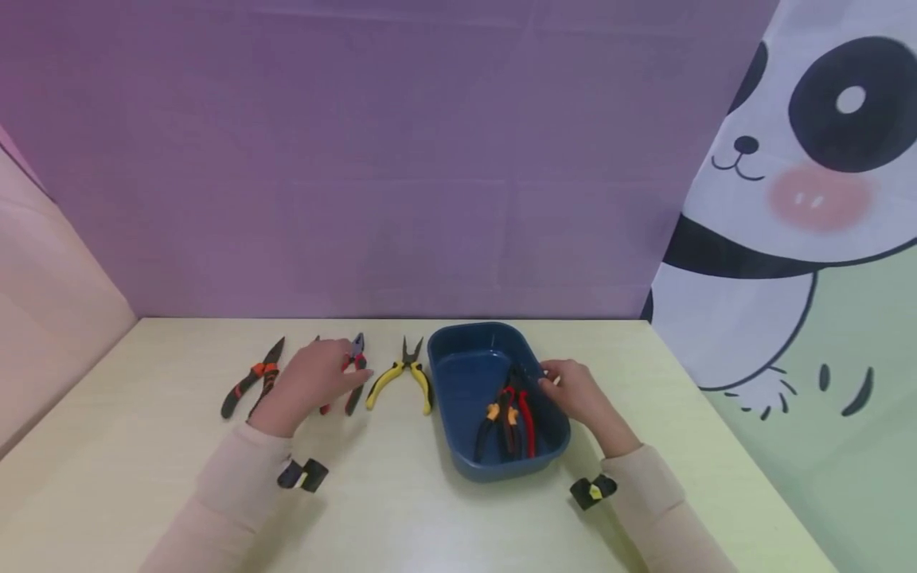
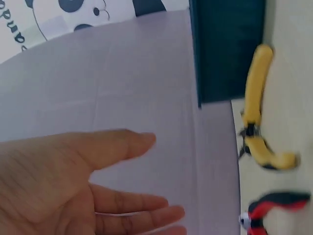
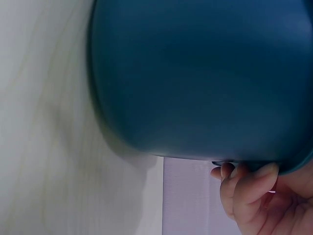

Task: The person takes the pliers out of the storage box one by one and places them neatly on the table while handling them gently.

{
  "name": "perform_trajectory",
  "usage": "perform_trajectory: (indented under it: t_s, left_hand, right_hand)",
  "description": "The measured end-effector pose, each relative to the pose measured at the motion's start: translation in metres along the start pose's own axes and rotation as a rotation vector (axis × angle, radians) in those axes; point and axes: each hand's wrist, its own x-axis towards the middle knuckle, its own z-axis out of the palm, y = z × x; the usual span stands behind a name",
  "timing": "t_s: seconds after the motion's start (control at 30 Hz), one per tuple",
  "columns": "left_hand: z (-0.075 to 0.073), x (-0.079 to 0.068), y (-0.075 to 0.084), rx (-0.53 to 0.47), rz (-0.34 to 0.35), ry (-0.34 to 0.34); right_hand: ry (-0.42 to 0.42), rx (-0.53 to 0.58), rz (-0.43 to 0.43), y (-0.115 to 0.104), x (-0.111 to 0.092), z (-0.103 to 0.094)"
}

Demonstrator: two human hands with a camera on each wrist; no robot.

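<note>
My left hand [image 1: 308,386] reaches over a pair of red-and-black pliers [image 1: 354,400] and partly covers it. In the left wrist view its thumb and fingers are extended and apart, holding nothing. My right hand [image 1: 576,390] grips the right rim of a blue plastic bin [image 1: 494,473], thumb and fingers pinching the edge in the right wrist view. Inside the bin lie pliers with orange-and-black handles [image 1: 493,411] and pliers with red handles [image 1: 528,426], overlapping each other. Yellow-handled pliers [image 1: 387,382] lie spread between my left hand and the bin.
Left of my left hand, orange-and-black pliers [image 1: 247,390] lie on the pale wooden table [image 1: 372,509]. A purple cloth [image 1: 401,175] stands along the table's back edge. A panda print [image 1: 759,207] covers the wall on the right.
</note>
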Motion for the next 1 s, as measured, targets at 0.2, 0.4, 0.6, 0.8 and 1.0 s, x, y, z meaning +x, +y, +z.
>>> perform_trajectory:
  t_s: [0.2, 0.4, 0.6, 0.8, 1.0]
  left_hand:
    - [0.009, 0.006, 0.023, -0.002, 0.09, 0.0]
    - [0.019, 0.011, 0.047, -0.005, 0.158, 0.002]
    - [0.024, 0.016, 0.075, 0.007, 0.2, -0.01]
    - [0.032, 0.014, 0.103, 0.039, 0.227, -0.057]
    - [0.041, 0.01, 0.121, -0.002, 0.259, -0.042]
  right_hand:
    - [0.01, -0.006, -0.008, -0.001, 0.002, 0.001]
    - [0.012, -0.009, -0.007, -0.001, 0.004, 0.002]
    - [0.013, -0.013, 0.0, -0.001, 0.002, 0.001]
    - [0.0, -0.002, -0.012, -0.001, 0.001, 0.001]
    - [0.001, -0.01, -0.021, 0.001, 0.0, 0.001]
